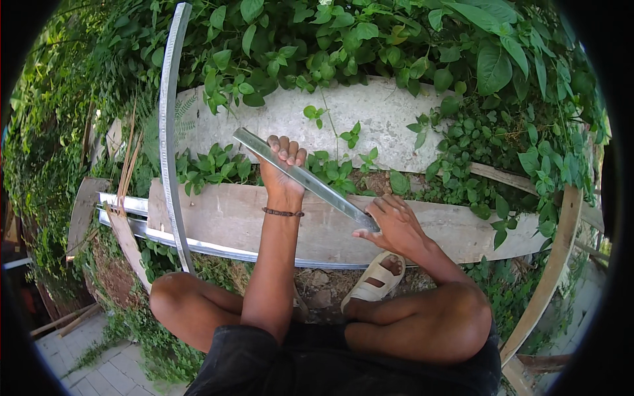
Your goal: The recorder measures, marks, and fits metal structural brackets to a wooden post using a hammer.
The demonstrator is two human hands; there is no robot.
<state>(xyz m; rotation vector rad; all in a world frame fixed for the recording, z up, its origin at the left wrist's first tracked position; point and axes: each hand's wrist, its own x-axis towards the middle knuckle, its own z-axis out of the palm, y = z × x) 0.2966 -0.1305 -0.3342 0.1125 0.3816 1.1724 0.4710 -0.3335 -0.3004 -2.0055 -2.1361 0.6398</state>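
A short length of shiny metal channel (323, 189) slants across the middle, its upper end to the left and its lower end to the right. My left hand (285, 162) is wrapped round it near the upper end, the fingertips showing over the far side. At the lower end my right hand (394, 224) grips it, thumb and fingers on either side of the tip. Beneath both hands lies a long weathered wooden board (218, 214). Along the board's near edge run long silvery metal strips (211, 247), mostly hidden under the board.
A long metal channel with notched edges (168, 119) stands at the left, crossing the board. Behind lies a grey slab (264, 125) partly covered by leafy plants (370, 39). A wooden plank (545, 290) rises at the right. My sandalled foot (375, 280) rests just before the board.
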